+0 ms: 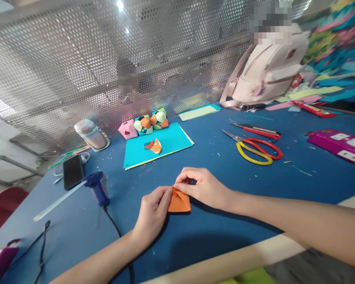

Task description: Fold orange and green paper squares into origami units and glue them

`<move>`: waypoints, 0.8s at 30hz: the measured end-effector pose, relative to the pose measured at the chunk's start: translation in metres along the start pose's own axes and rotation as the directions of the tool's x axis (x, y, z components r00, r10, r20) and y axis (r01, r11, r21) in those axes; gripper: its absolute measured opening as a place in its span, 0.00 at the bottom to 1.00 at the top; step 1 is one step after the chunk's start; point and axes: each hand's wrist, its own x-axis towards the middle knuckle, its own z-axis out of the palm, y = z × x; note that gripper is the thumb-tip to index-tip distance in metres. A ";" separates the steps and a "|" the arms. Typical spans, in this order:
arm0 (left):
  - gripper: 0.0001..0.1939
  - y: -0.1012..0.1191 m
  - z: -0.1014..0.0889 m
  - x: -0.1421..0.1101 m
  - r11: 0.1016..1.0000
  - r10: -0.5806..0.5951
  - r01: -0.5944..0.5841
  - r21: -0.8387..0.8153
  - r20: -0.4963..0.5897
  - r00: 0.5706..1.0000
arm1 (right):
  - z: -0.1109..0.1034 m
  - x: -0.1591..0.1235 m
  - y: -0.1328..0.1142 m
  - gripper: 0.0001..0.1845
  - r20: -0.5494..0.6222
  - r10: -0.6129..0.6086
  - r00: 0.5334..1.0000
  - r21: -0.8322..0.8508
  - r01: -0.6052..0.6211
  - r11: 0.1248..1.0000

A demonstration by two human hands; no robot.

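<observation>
Bare forearms (269,207) lead to the left hand (153,211) and right hand (208,188), both pinching a folded orange paper (180,202) over the blue table (201,157); beyond lie red-and-yellow scissors (240,139) and, farther back, a pale backpack (268,75) whose brown patch (291,54) is too small to read.

- Pale backpack (268,77) stands at 2 o'clock
- Perforated screen (177,43) rises at 12 o'clock
- Bottle (90,135) stands at 9 o'clock
- Phone (72,172) lies between 8 and 9 o'clock
</observation>
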 end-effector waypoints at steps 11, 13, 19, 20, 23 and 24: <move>0.16 -0.002 0.002 -0.001 0.999 0.040 -0.041 0.030 0.035 0.999 | 0.002 -0.002 0.000 0.06 0.067 -0.004 0.998 -0.018 0.005 1.000; 0.16 -0.001 0.002 -0.001 0.999 0.036 -0.037 0.022 0.030 0.999 | 0.001 -0.002 -0.001 0.07 0.079 -0.014 0.997 -0.010 0.014 1.000; 0.15 -0.002 -0.001 0.000 0.996 -0.060 0.056 -0.070 -0.044 0.997 | -0.003 0.000 -0.002 0.06 0.100 0.067 0.993 0.038 -0.071 0.997; 0.15 -0.003 -0.001 0.000 0.992 -0.087 0.080 -0.096 -0.063 0.994 | -0.004 0.000 -0.002 0.06 0.094 0.093 0.991 0.033 -0.097 0.995; 0.15 -0.007 0.000 0.001 0.969 -0.160 0.144 -0.201 -0.068 0.985 | -0.003 0.001 0.002 0.07 0.106 0.161 0.981 0.016 -0.163 0.986; 0.15 -0.009 0.000 0.001 0.957 -0.175 0.158 -0.242 -0.052 0.983 | -0.002 0.001 0.003 0.07 0.119 0.169 0.978 0.017 -0.172 0.985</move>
